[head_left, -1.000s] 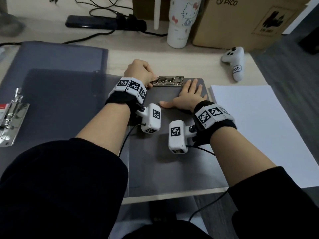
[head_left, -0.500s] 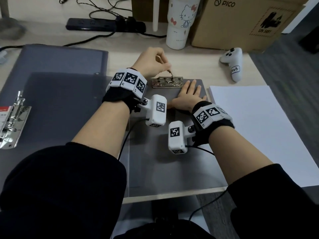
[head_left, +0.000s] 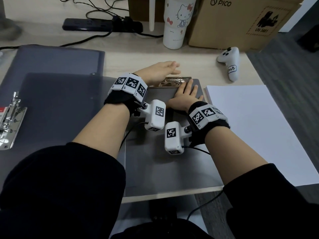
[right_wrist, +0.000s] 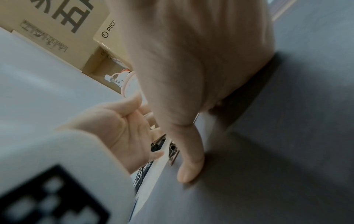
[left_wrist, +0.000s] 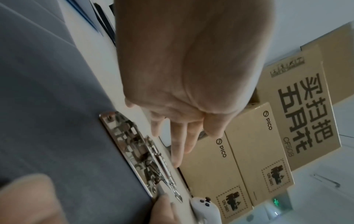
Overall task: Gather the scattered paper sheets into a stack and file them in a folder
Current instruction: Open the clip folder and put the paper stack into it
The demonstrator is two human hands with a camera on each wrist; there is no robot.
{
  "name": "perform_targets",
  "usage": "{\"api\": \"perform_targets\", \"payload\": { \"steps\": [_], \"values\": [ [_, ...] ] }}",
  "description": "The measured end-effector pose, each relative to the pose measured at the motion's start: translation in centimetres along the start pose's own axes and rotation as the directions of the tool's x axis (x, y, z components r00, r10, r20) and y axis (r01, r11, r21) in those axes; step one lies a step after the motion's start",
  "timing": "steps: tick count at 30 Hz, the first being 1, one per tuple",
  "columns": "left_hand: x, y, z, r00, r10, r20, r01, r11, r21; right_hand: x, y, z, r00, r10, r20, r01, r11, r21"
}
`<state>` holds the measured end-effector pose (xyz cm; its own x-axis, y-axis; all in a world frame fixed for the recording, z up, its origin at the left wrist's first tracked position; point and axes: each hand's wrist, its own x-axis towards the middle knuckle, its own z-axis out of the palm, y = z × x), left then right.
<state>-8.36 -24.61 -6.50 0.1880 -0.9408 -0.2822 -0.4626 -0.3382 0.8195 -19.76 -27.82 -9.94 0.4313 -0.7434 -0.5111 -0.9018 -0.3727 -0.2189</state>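
A grey folder (head_left: pixel 160 168) lies open in front of me with a metal clip (head_left: pixel 172 82) at its far edge. My left hand (head_left: pixel 160 70) hovers above and just behind the clip, fingers straight, holding nothing; the left wrist view shows the left hand (left_wrist: pixel 180 136) clear of the clip (left_wrist: pixel 139 153). My right hand (head_left: pixel 187 95) lies flat on the folder just below the clip, fingers spread; its thumb (right_wrist: pixel 188 166) presses on the grey folder (right_wrist: pixel 268 174). A stack of white paper sheets (head_left: pixel 255 130) lies right of the folder.
A second grey folder (head_left: pixel 57 94) with its own metal clip (head_left: pixel 10 121) lies open at the left. Behind stand a white tumbler (head_left: pixel 177 23), a cardboard box (head_left: pixel 241 19), a power strip (head_left: pixel 89 25) with cables, and a white controller (head_left: pixel 230 63).
My left hand pinched the clip's lever and lifted it, then let go; its fingers are now straight above the clip. The right hand stayed flat on the folder.
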Motion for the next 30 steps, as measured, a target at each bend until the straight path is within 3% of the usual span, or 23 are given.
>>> {"api": "perform_targets", "payload": {
  "steps": [8,13,16,24,27,30],
  "values": [
    [-2.9,-1.0,-0.6,0.976,-0.007,-0.218,-0.017,0.994,-0.105,-0.3,0.7,0.2,0.998,-0.034,-0.051,0.038,0.996,0.077],
    [-5.4,-1.2,-0.3,0.959,-0.023,-0.284,-0.021,0.989,-0.150,-1.0,1.5,-0.7,0.987,-0.097,-0.128,0.131,0.949,0.287],
    [-7.1,-0.3,0.9,0.957,-0.005,-0.290,-0.037,0.990,-0.139,-2.8,2.5,-1.1,0.977,-0.140,-0.163,0.204,0.838,0.506],
    [-9.9,1.9,6.3,0.979,0.007,-0.205,-0.039,0.987,-0.154,-8.6,7.7,-1.2,0.958,-0.178,-0.227,0.285,0.705,0.649],
    [-10.0,2.4,8.9,0.987,0.041,-0.157,-0.063,0.988,-0.139,-10.4,10.1,-0.6,0.942,-0.136,-0.307,0.319,0.646,0.694],
    [-9.6,3.3,11.4,0.990,0.077,-0.118,-0.091,0.988,-0.122,-11.1,12.7,0.0,0.913,-0.036,-0.406,0.328,0.656,0.680]
  ]
}}
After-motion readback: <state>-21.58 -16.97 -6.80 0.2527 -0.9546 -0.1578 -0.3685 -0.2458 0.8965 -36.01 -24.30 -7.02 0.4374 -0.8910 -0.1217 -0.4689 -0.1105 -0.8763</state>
